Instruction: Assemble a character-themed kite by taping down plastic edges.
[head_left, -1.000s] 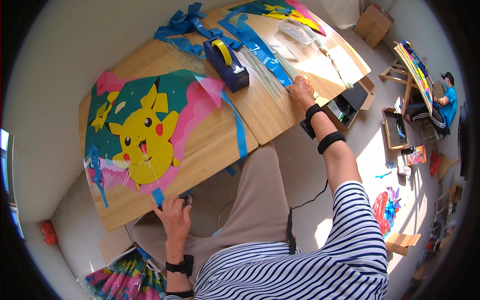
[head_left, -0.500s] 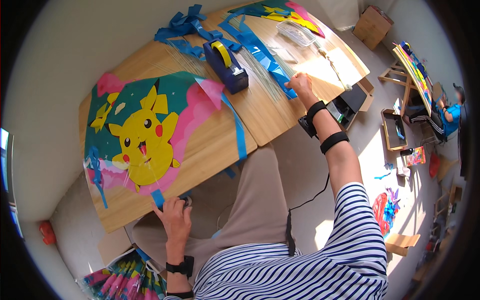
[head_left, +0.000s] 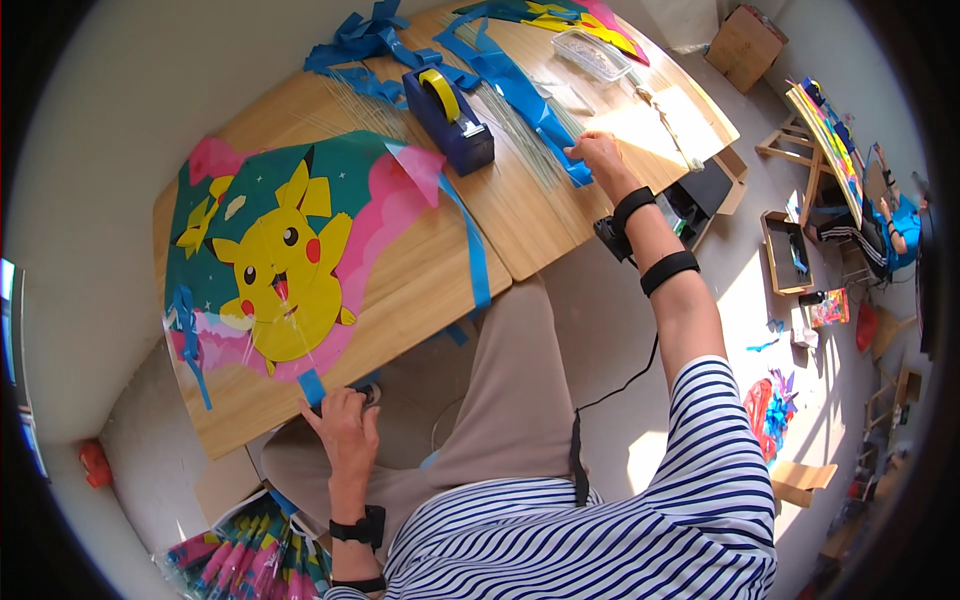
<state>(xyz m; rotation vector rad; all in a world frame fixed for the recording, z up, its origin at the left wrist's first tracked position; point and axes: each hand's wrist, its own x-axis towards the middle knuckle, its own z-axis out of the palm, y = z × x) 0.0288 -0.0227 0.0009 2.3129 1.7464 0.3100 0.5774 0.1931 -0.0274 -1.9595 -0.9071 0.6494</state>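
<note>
A kite sheet [head_left: 225,262], green and pink with a yellow cartoon figure [head_left: 292,325], lies on the left of the wooden table. From its lower corner a short blue strip [head_left: 311,384] runs over the table's near edge to my left hand [head_left: 347,432], whose bent fingers close on it. A small dark item [head_left: 371,394] shows beside these fingers; its kind is unclear. Over the right part of the table, my right hand [head_left: 603,163] is closed in a pinch above thin pale rods [head_left: 515,135] and the end of a long blue ribbon [head_left: 520,92]. What it pinches is hidden.
A dark blue tape dispenser [head_left: 452,130] with yellow tape stands mid-table, near bunched blue ribbon [head_left: 375,45]. Farther back are a clear plastic box [head_left: 590,55] and another colourful sheet [head_left: 570,22]. A black box [head_left: 703,205] sits off the right edge. Another person [head_left: 900,230] sits far right.
My right hand's fingers have turned and now reach further left over the rods. My left hand stays at the strip. The whole view has shifted slightly.
</note>
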